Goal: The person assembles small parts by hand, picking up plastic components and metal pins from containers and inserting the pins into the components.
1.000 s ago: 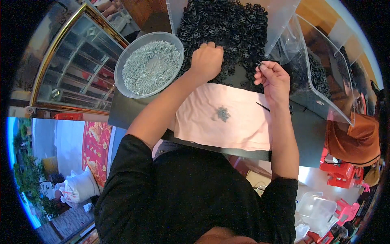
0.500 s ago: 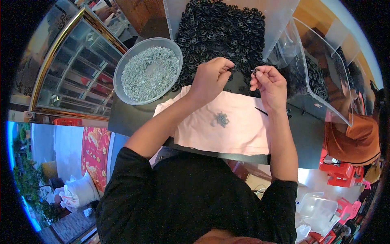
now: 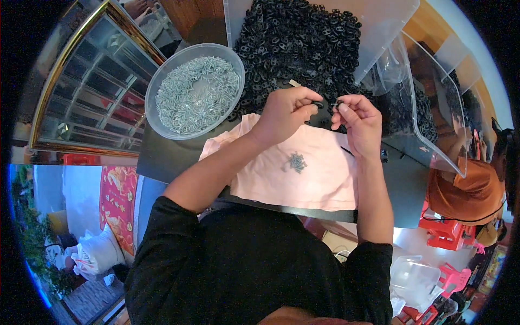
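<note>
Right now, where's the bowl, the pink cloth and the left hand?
Bowl (image 3: 151, 104), head view: its left wall.
Pink cloth (image 3: 325, 172), head view: a bare part.
Left hand (image 3: 284, 112), head view: the hand's middle.

Black piece (image 3: 318, 104), dark piece (image 3: 339, 103) near; both held.

Your pink cloth (image 3: 260, 189) looks soft and matt, with shallow creases, over a smooth, dull dark tabletop (image 3: 409, 187). The black pieces (image 3: 298, 46) in front of you look like plastic with a faint gloss. Your screws (image 3: 197, 100) are bright, shiny metal in a smooth, translucent plastic bowl (image 3: 151, 103). You wear matt black cloth sleeves (image 3: 168, 227); beside you gleams a glossy gold-coloured frame (image 3: 47, 97).
</note>
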A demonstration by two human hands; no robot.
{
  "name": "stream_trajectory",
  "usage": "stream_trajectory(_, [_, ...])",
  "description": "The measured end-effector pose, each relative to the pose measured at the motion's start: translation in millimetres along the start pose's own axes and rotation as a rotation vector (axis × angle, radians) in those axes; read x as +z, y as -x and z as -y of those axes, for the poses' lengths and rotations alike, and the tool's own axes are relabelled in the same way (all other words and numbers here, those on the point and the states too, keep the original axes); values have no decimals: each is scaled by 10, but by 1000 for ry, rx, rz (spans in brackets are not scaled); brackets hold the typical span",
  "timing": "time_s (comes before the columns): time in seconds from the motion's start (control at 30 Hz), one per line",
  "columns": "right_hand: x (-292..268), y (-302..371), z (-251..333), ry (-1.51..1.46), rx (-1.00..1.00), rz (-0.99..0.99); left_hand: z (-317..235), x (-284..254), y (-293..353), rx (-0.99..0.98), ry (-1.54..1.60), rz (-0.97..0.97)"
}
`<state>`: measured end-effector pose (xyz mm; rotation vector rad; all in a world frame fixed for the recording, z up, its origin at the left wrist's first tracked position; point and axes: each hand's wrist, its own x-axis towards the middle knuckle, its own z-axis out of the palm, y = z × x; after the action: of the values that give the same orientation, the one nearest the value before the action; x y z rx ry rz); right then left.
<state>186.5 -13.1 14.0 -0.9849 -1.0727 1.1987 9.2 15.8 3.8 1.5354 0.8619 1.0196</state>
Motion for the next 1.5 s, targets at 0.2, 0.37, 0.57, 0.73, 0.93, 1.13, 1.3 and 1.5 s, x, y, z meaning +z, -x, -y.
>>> stream_trajectory(0.2, [20, 20, 1, -1, -11, 1, -106, -39, -11, -274, 390, 70])
stream_trajectory(0.37, [55, 45, 15, 7, -43, -6, 28, -81, -24, -417, 777, 165])
stream_trajectory(0.57, [114, 70, 27, 19, -120, -65, 149, -83, -28, -432, 937, 212])
stream_trajectory(0.73, [133, 86, 45, -14, -94, -47, 162, -79, -23, -422, 984, 250])
stream_trajectory(0.93, [115, 77, 24, -46, -73, -51, 122, -90, -26, -408, 1001, 220])
stream_trajectory(1.13, [104, 83, 14, -36, -44, -45, 128, -91, -22, -432, 1049, 257])
stream_trajectory(1.3, [123, 94, 35, -43, -23, -40, 127, -84, -19, -436, 1045, 249])
stream_trajectory(1.5, [107, 74, 23, -84, -1, -53, 97, -83, -7, -376, 959, 214])
